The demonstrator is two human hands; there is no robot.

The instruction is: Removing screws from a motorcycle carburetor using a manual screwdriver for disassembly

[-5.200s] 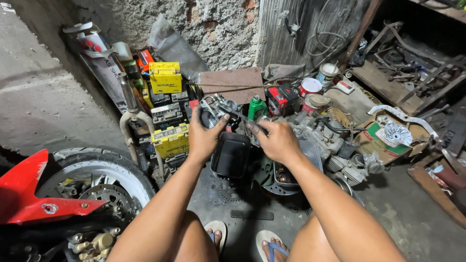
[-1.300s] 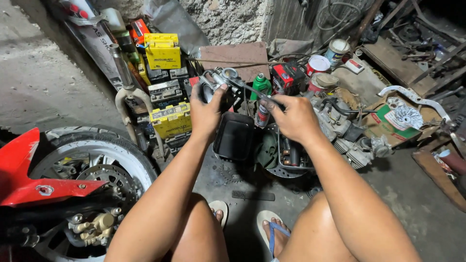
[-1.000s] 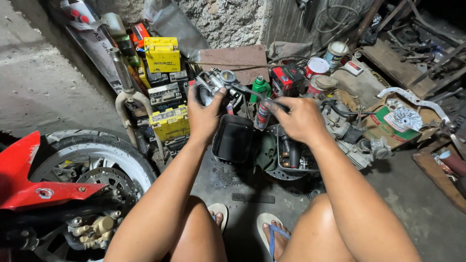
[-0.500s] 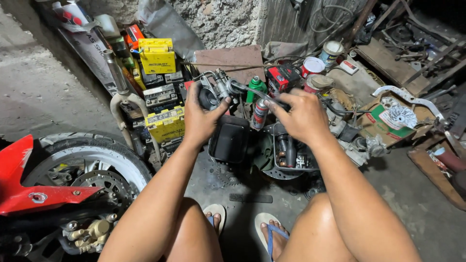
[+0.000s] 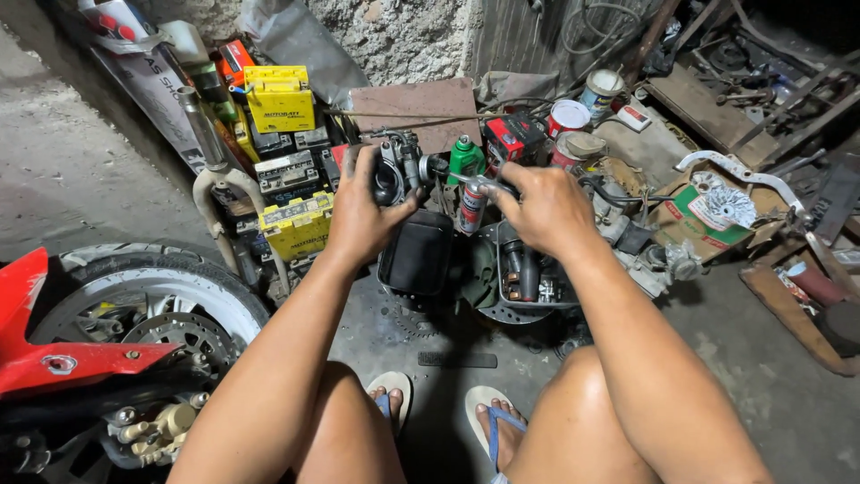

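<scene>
Hands (image 5: 358,215) (image 5: 546,211) before yellow boxes (image 5: 279,99)

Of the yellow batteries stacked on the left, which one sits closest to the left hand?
The lower yellow battery, just beside the left hand at wrist level. The other yellow battery sits higher up the stack, near the wall.

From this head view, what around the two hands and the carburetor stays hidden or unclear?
- Carburetor: its near side is covered by the left hand.
- Tool in the right hand: the handle is buried in the fist; the tip's contact point is too small to read.
- Spray can: its lower part is hidden behind the black box.
- Red motorcycle: cut off by the left edge.
</scene>
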